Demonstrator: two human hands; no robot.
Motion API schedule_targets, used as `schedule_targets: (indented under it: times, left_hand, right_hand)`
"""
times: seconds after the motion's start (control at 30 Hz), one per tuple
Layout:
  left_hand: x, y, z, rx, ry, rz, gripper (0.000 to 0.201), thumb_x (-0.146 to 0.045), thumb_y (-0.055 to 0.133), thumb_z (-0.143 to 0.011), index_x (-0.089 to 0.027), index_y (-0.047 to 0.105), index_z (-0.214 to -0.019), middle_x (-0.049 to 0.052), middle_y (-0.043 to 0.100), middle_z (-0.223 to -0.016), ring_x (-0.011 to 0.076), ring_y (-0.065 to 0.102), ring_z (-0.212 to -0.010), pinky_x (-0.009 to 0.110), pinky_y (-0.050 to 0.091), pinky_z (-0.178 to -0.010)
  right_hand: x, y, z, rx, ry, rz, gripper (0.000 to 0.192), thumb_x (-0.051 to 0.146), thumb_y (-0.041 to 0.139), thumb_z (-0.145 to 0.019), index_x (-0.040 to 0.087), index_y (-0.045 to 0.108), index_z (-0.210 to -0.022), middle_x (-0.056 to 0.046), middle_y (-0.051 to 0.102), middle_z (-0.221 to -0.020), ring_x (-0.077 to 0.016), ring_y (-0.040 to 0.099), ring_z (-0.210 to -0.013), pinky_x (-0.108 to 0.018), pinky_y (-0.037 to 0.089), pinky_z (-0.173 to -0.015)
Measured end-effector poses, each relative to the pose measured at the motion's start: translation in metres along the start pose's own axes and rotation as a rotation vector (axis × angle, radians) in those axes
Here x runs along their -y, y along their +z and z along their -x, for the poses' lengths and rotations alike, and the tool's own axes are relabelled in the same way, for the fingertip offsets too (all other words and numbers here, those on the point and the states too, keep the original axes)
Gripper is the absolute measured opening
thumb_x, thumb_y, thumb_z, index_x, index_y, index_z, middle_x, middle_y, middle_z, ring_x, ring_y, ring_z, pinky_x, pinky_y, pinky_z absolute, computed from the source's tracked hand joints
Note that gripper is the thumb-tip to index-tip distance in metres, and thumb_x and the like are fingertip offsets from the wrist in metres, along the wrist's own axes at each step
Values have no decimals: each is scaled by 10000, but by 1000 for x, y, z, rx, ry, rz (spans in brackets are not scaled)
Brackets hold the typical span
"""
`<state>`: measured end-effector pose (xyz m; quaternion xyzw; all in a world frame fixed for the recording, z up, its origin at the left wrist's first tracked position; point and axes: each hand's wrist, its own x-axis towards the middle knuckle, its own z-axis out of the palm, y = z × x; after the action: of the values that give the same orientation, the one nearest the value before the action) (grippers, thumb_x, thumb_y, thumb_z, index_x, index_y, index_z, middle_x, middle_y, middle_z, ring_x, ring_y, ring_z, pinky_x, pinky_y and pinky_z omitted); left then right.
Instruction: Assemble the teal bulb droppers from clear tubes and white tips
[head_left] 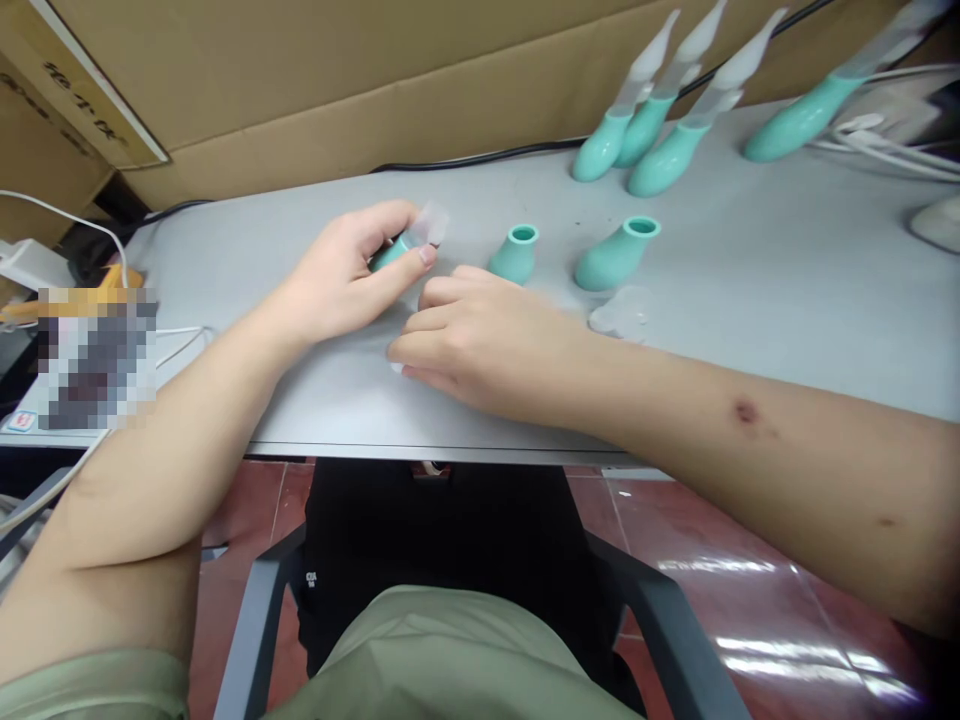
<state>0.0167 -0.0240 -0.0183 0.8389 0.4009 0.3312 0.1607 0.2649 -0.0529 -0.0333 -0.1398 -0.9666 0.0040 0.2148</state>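
My left hand [341, 265] is closed around a teal squeeze bulb [388, 253], whose neck carries a clear plastic tube piece [431, 225]. Just to its right, my right hand [484, 345] hovers low over the desk with its fingers curled. A small whitish spot shows by its fingertips; I cannot tell whether it is a held part or a nail. Behind that hand stand two teal bulbs with open necks, a nearer one [513, 260] partly covered by the knuckles and another [611, 260] further right. Several translucent small parts [624, 314] lie beside my right wrist.
Assembled teal nasal aspirators [667, 158] with white tips stand at the back right, and another [799, 118] leans near white cables [892, 145]. Cardboard [315, 80] walls the back of the grey desk [225, 255]. A charger [36, 265] and a blurred-out object [96, 360] sit left.
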Motion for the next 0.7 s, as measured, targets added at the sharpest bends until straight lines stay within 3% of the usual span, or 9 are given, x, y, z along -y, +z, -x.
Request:
schedule_targets:
  times: [0.1,0.2,0.3,0.43,0.57,0.7]
  left_hand:
    - [-4,0,0,-16,12,26,316,-595,729,-1166,-304,851,-1167,87,942,-1239,339,869,-1197,544,721,-1190]
    - [-6,-1,-1,-4,-3,39,271,-546,744,-1160,-297,834,-1103,88,949,-1220,342,883,-1180,547,736,-1177]
    - [-3,0,0,9,25,28,243,-491,736,-1158,-280,849,-1113,83,921,-1128,330,880,-1115,520,738,-1098]
    - [3,3,4,9,110,-10,347,-542,660,-1217,-265,861,-1160,48,833,-997,269,821,-966,449,694,-939]
    - [1,5,5,11,151,-52,458,-637,621,-1264,-255,844,-1144,35,801,-983,235,787,-909,418,682,-898]
    - [-5,4,5,24,160,-58,582,-754,592,-1284,-250,817,-1097,40,789,-961,238,791,-917,410,683,-911]
  right_hand:
    - [-4,-11,3,-100,34,-213,274,136,727,-1174,260,861,-970,-28,879,-926,-270,712,-918,-489,607,-1032]
    - [-10,-27,5,-393,200,-558,155,334,912,-1164,316,929,-1011,2,913,-1006,-232,737,-868,-446,655,-969]
    - [-19,-37,5,-633,435,-768,227,414,1097,-1074,348,939,-925,-17,920,-1049,-237,799,-963,-418,681,-957]
    - [-36,-36,5,-677,504,-825,271,504,1180,-986,350,960,-948,-12,907,-1018,-209,832,-940,-389,704,-915]
    - [-42,-31,6,-618,480,-768,128,312,1091,-1016,371,978,-1001,33,917,-985,-191,851,-903,-389,716,-892]
    - [-37,-35,8,-583,469,-675,165,229,993,-1030,385,976,-976,25,914,-941,-211,843,-875,-402,685,-802]
